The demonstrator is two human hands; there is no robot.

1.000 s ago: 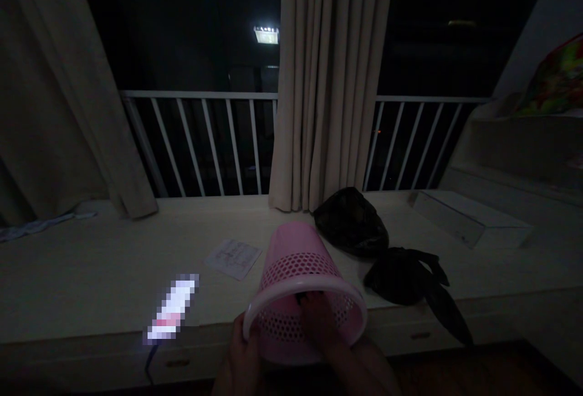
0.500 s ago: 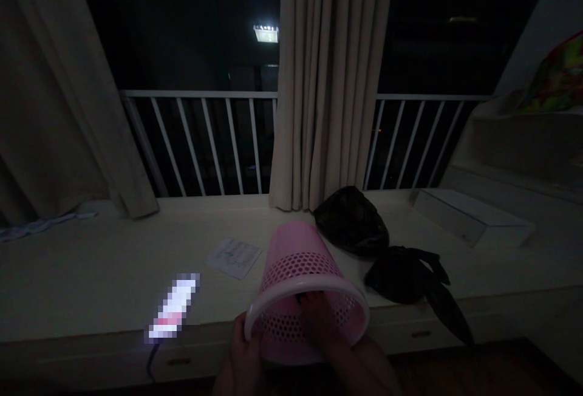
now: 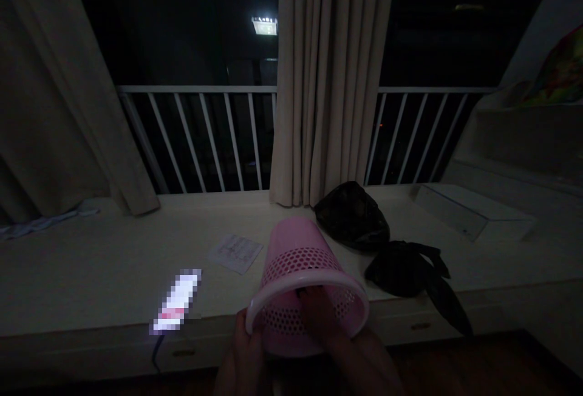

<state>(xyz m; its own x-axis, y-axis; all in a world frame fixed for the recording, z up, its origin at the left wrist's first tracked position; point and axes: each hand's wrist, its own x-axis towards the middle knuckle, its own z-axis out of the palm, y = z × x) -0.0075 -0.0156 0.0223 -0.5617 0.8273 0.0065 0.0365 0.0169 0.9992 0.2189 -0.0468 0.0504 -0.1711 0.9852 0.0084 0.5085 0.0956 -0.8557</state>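
I have the left hand (image 3: 247, 342) pinching the left rim (image 3: 252, 316) of a pink, honeycomb-banded basket (image 3: 296, 238); the right hand (image 3: 319, 317) is inside, its grip I can't tell. The basket tilts over the pale ledge (image 3: 113, 268), mouth towards me.

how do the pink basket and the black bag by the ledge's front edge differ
The pink basket is a stiff tapered tub with holes; the black bag is crumpled and limp. The pink basket tips its mouth toward the person, while the black bag has a strip hanging over the ledge. The left hand is on the pink basket's rim and the right hand inside; neither touches the black bag.
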